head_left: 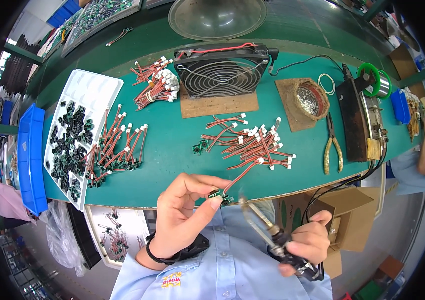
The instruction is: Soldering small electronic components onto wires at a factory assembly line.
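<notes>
Between the thumb and fingers of my left hand [187,205] is a small green circuit board [216,195], held just off the table's near edge. A red-and-brown wire lead [240,176] runs from the board up to a white connector [259,161]. My right hand [307,245] is wrapped around the black handle of a soldering iron [278,239]. The iron's tip end, slightly blurred, points toward the board and appears a short gap away from it. Beyond my hands lies a loose pile of wire leads [252,142], with two small green boards [200,147] beside it.
A white tray [83,85] of dark boards and wired boards stands left, beside a blue bin [31,160]. Farther back are bundled leads [158,87] and a fan [222,75]. Rightward are a round solder pot [308,102], pliers [331,145], a solder spool [372,80] and cables.
</notes>
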The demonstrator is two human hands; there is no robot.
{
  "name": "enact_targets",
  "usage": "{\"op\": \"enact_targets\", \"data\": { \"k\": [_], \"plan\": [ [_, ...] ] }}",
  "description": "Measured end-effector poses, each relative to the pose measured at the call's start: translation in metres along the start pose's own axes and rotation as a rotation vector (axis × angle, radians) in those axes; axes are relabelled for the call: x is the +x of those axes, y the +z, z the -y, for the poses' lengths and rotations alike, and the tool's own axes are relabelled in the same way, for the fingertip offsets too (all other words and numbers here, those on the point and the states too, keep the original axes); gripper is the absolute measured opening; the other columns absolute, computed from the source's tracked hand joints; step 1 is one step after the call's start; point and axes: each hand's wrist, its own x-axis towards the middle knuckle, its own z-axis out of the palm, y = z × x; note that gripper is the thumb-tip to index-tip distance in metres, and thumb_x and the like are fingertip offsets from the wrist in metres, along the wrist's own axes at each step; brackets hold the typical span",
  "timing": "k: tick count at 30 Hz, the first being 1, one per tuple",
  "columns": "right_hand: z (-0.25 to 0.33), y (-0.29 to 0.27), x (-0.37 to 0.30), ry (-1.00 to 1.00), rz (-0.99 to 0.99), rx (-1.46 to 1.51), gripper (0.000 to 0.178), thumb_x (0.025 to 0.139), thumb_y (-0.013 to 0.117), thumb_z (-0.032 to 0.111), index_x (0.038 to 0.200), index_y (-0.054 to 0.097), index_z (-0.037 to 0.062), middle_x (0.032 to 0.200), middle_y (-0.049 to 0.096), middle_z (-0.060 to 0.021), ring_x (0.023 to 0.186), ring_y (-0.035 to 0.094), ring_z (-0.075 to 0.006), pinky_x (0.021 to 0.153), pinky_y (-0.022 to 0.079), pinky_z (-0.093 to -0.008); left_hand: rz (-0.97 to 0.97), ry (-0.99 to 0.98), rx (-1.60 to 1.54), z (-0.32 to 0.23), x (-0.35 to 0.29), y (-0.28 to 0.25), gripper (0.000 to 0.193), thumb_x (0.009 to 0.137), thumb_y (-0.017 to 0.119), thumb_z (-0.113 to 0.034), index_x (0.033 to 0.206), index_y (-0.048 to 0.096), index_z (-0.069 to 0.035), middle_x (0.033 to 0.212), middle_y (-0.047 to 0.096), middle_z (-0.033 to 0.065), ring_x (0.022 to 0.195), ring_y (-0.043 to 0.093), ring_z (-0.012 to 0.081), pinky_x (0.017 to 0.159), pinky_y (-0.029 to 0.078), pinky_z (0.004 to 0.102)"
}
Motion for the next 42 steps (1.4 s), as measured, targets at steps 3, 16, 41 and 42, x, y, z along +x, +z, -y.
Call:
{"op": "enact_targets", "data": {
  "k": [3,16,41,42],
  "plan": [
    [-0.017,0.002,-0.007,0.109,-0.184,-0.118,0.045,0.081,0.057,0.043,0.111,0.054,0.0096,0.065,0.056,-0.0021,0.061,0.049,-0.0110,0.070,0.034,-0.0358,-0.039,-0.046,-0.060,-0.004,0.001,0.000,0.013,0.078,0.057,0.000,0.088,0.048,-0.003,0.098,0.060,0.0208,0.090,0.058,0.0204,0.082,0.044,0.0315],
    [-0.077,0.023,0.005,0.502,-0.393,-0.123,0.040,0.081,0.059,0.002,0.120,0.049,0.0030,0.104,0.057,-0.0117,0.090,0.057,-0.0174,0.078,0.045,-0.0276,0.036,-0.226,-0.296,-0.010,0.006,-0.004,0.017,0.074,0.059,-0.013,0.083,0.049,-0.003,0.082,0.060,0.0189,0.072,0.054,0.0189,0.067,0.043,0.0274],
    [-0.147,-0.094,-0.040,0.514,-1.122,-0.638,0.019,0.088,0.055,0.006,0.103,0.045,0.0034,0.088,0.060,-0.0095,0.085,0.058,-0.0152,0.080,0.044,-0.0277,0.117,-0.183,-0.137,-0.007,-0.004,-0.012,0.030,0.076,0.065,-0.015,0.087,0.040,-0.003,0.085,0.049,0.0098,0.068,0.042,0.0101,0.061,0.035,0.0200],
    [-0.147,-0.096,-0.042,0.510,-1.093,-0.691,0.018,0.088,0.055,0.006,0.103,0.045,0.0039,0.088,0.060,-0.0098,0.084,0.059,-0.0155,0.079,0.045,-0.0280,0.120,-0.186,-0.134,-0.007,-0.004,-0.011,0.030,0.075,0.065,-0.015,0.087,0.040,-0.003,0.086,0.050,0.0100,0.068,0.042,0.0100,0.060,0.035,0.0200]
  ]
}}
